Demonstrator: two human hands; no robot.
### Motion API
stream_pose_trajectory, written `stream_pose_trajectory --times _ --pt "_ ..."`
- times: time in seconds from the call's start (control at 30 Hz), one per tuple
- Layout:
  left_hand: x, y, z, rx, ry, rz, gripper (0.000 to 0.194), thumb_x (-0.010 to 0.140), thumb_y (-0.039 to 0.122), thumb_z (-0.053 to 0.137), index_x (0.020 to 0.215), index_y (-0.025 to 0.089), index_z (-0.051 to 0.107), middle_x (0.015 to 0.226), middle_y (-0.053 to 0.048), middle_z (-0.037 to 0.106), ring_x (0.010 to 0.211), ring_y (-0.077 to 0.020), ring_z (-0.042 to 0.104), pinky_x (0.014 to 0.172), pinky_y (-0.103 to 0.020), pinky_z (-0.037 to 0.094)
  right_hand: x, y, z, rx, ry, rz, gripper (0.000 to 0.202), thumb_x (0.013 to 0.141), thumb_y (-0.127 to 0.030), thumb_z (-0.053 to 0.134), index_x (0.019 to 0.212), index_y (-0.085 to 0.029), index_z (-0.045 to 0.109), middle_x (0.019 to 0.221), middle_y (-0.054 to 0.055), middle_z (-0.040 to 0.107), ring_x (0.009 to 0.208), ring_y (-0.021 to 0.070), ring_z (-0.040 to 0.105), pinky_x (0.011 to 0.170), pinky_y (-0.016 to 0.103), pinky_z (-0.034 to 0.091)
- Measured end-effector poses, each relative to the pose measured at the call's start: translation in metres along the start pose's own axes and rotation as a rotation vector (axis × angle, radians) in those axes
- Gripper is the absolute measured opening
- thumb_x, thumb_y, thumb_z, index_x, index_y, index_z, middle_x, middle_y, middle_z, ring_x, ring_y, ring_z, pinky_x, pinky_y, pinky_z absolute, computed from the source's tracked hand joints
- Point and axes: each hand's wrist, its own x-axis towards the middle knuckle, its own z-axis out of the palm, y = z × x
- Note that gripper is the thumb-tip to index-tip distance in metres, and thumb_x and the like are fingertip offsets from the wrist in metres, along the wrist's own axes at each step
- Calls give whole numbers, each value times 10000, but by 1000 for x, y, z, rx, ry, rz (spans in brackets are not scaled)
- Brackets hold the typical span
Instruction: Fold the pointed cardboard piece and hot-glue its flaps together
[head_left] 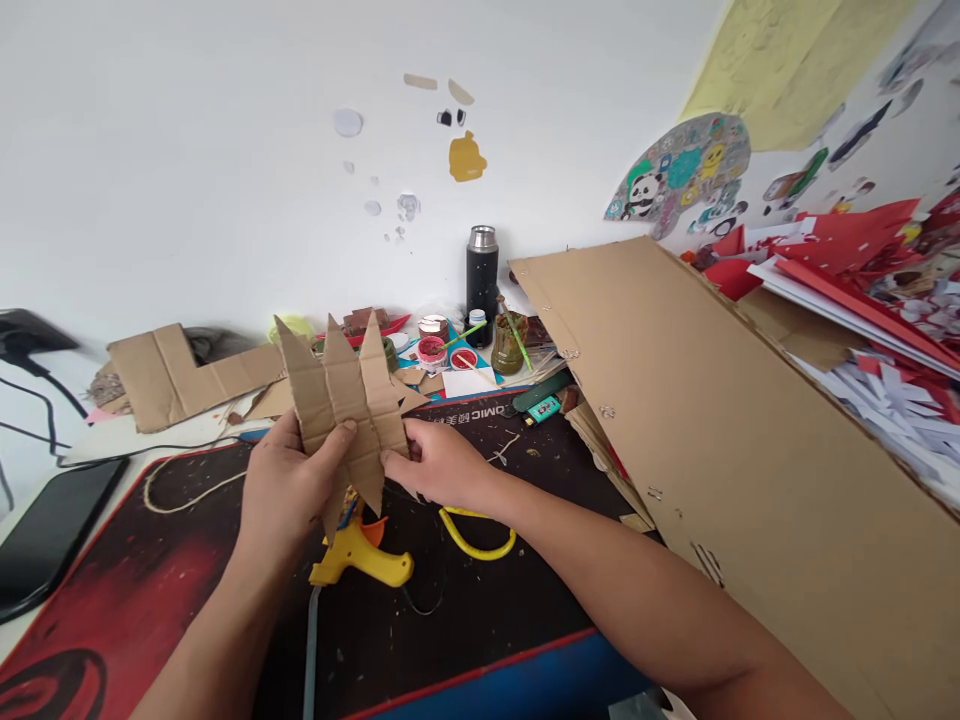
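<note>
Both hands hold up a brown cardboard cutout (343, 385) with pointed spikes along its top and points at its lower edge. My left hand (289, 470) grips its left side, the thumb lying across the front. At the lower right edge, my right hand (435, 460) pinches the cardboard between thumb and fingers. Below the cutout, a yellow hot glue gun (367, 558) lies on the dark mat (465, 640), a pale glue stick (311, 640) reaching out of its back. A curved yellow handle (480, 545) rests under my right wrist.
A large cardboard panel (735, 400) leans over the right side. Along the wall stand a black thermos (482, 275), a jar of murky liquid (510, 345) and small paint pots (432, 351). Cardboard scraps (161, 380) and a phone (52, 540) lie left; a cord (187, 508) curls on the mat.
</note>
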Motion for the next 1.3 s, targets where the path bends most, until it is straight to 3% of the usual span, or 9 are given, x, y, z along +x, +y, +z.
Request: stream_pose_trajectory --times 0.1,0.4,0.6,0.77,0.87,0.97,1.07,1.17,1.3 --pt "0 3 -2 -84 13 -85 344 784 506 753 1031 267 749 992 -57 873 898 -341 819 676 -389 644 -1 -4 -1 -61 -16 -2 131 956 -313 678 882 -214 636 760 -20 679 678 151 565 605 257 348" --pt "0 3 2 -95 -19 -92 364 770 513 745 1034 263 744 987 -56 864 874 -321 803 708 -382 622 -2 -7 2 -171 -4 11 164 940 -322 690 831 -209 644 721 -8 664 653 156 544 591 278 304" --pt "-4 12 15 125 69 -14 290 779 492 646 938 260 717 892 -44 839 824 -320 766 700 -384 563 3 0 7 -266 65 12 120 936 -321 686 914 -203 685 844 32 717 721 177 573 621 284 322" --pt "-1 10 9 -43 18 -71 365 765 508 717 1016 243 743 983 -53 865 901 -322 799 731 -369 613 0 -2 2 -175 54 -14 128 925 -296 699 854 -205 643 744 -14 657 642 146 529 599 272 328" --pt "2 6 1 -143 -20 -83 411 772 505 764 1082 236 746 1037 -54 870 941 -314 807 727 -350 628 -2 -2 0 -72 23 -15 134 969 -307 680 881 -207 668 741 -19 680 655 150 577 605 258 379" --pt "3 -1 -1 -204 -59 -103 473 781 517 797 1145 219 746 1075 -75 867 945 -317 810 707 -348 633 -1 1 -1 50 -6 10 209 1016 -407 688 997 -205 738 814 14 758 740 193 685 654 271 486" --pt "0 -4 3 -262 -139 -121 552 772 580 828 1160 196 744 1079 -112 862 951 -353 814 701 -384 652 1 4 -3 161 18 -17 313 1008 -496 724 1123 -212 787 1029 65 829 963 257 769 808 328 594" --pt "-4 0 8 -310 -257 -140 613 730 634 871 1142 199 744 1055 -127 862 954 -388 817 701 -421 670 3 5 -7 249 53 -75 343 1018 -497 710 1225 -239 798 1250 71 821 1219 294 745 1005 393 602" --pt "-4 4 9 -340 -330 -154 630 745 661 868 1170 211 756 1092 -120 863 956 -385 817 756 -451 685 5 5 -11 259 71 -86 321 1044 -461 669 1254 -260 803 1343 57 798 1282 299 729 1069 434 588"
